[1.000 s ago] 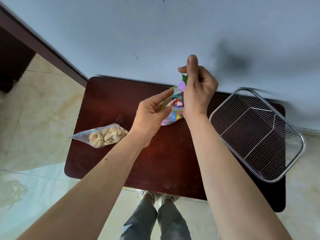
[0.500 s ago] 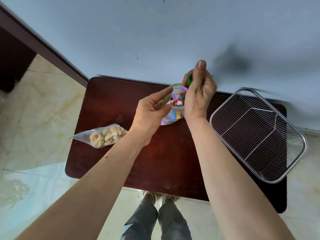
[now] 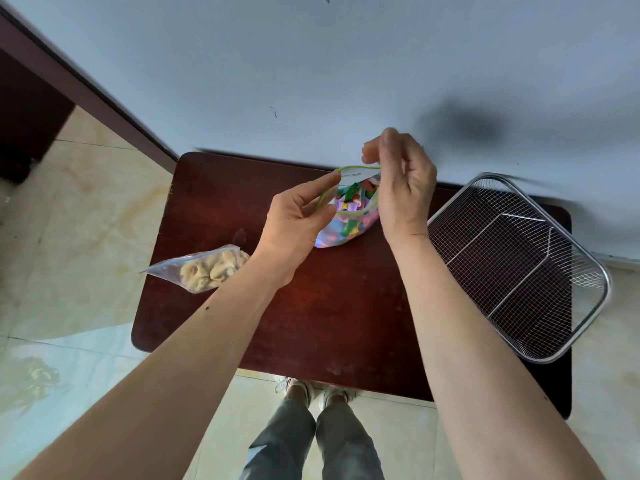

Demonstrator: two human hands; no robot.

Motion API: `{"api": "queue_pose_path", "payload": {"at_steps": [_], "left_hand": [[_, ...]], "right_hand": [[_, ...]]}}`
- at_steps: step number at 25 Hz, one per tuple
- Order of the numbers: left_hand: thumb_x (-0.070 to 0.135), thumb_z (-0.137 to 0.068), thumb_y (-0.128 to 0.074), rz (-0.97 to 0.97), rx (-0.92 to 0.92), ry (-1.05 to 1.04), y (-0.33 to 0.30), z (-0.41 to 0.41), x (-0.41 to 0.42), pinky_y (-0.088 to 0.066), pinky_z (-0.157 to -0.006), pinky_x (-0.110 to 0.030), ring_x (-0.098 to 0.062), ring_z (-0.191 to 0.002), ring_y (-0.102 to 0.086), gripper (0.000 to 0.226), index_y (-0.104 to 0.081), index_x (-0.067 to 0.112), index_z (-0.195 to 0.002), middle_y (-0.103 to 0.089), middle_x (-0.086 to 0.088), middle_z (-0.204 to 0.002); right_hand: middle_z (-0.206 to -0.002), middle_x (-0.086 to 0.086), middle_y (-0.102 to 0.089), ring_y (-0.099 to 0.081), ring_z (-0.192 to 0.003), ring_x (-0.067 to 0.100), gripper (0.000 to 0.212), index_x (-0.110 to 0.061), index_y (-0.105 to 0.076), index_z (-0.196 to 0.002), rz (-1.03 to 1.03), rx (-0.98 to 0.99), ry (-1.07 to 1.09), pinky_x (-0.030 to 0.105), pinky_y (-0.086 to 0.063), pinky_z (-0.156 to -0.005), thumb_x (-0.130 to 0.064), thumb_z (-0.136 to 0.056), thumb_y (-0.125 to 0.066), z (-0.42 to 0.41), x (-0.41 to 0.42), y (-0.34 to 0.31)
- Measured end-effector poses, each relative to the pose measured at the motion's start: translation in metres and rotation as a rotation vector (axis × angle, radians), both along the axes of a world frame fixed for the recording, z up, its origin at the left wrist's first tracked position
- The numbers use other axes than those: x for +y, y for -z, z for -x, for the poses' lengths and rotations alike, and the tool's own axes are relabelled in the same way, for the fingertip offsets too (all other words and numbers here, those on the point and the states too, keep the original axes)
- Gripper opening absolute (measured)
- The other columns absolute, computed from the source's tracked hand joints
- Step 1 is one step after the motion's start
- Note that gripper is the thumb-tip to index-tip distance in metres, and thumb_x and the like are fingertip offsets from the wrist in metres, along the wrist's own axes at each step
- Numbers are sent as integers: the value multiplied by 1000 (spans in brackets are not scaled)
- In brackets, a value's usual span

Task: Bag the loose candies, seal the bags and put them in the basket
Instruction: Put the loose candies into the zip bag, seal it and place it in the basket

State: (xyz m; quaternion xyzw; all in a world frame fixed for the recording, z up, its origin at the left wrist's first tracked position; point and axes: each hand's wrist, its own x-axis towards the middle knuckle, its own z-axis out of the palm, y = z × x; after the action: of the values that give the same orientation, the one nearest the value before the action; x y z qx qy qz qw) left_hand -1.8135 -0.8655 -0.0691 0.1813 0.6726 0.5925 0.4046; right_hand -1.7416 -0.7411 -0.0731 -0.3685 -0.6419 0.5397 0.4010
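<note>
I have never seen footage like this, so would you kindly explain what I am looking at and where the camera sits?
There is no machine here: a person wears a camera on the head, looking down at their own two bare arms. Below is a dark table. The left hand and right hand each pinch the green-edged mouth of a candy bag, which gapes open and is full of coloured sweets. At the left lies a second bag of pale pieces. At the right stands a wire basket, with nothing in it. The person's legs show underneath.
</note>
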Motion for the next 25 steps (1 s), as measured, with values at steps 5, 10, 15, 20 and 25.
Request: {"api": "queue_pose_path", "payload": {"at_steps": [5, 10, 15, 20, 25], "left_hand": [[-6, -92, -55, 37, 175, 68, -4, 12, -3, -49, -100, -22, -10, -116, -64, 38, -64, 13, -123, -67, -2, -123], [-2, -92, -52, 117, 458, 171, 0, 29, -8, -48, -91, -17, 5, -97, -64, 31, -68, 18, -110, -70, 5, -106], [-1, -93, -54, 159, 549, 174, -1, 48, -13, -48, -79, -11, 10, -79, -61, 23, -63, 12, -110, -68, 9, -88], [2, -92, -57, 271, 590, 194, 0, 57, -14, -42, -72, -2, 7, -71, -63, 24, -66, 11, -112, -68, -1, -82], [27, -88, -65, 311, 652, 258, -6, 48, 4, -52, -94, -32, -11, -98, -68, 31, -67, 22, -118, -73, 4, -105]], "right_hand": [[-112, -2, -70, -55, -120, 16, 51, -19, -70, -107, -484, -579, -365, 42, -21, -114, -59, -79, -58, -32, 25, 8], [-108, -3, -70, -59, -108, 22, 46, -23, -69, -110, -587, -719, -442, 37, -26, -103, -46, -70, -77, -47, 51, 5], [-89, 2, -74, -63, -80, 6, 23, -12, -73, -96, -413, -579, -460, 9, -41, -75, -14, -75, -79, -53, 59, 0], [-80, -7, -69, -60, -73, -1, 27, -18, -70, -95, -192, -594, -380, 2, -38, -68, -25, -72, -83, -59, 55, 1], [-73, -7, -71, -60, -64, -7, 25, -16, -70, -81, -152, -561, -391, 6, -41, -63, -25, -66, -87, -57, 55, 1]]}}
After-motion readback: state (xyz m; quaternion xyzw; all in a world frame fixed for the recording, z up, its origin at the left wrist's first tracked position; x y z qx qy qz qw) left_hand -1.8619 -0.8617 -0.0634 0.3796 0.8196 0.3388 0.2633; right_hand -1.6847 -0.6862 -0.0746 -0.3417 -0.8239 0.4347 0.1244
